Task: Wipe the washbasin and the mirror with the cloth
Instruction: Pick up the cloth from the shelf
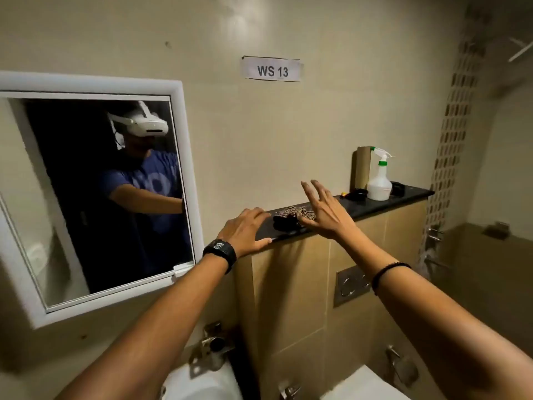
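Reaching forward, both arms stretched toward a dark ledge (375,204) topping a tiled half-wall. The left hand (245,230), a black watch (219,251) on its wrist, lay flat and spread on the ledge's near end, grasping nothing. The right hand (326,210), fingers splayed, hovered over a crumpled patterned cloth (288,216) lying on the ledge between the two hands; its thumb seemed to touch the cloth, though no grip had closed. Farther along the ledge stood a white spray bottle (379,184) beside a cardboard tube (362,167). The white-framed mirror (95,194) hung on the wall to the left, and the washbasin (202,383) showed at the bottom edge below a tap (212,346). A label reading "WS 13" (272,70) was taped above
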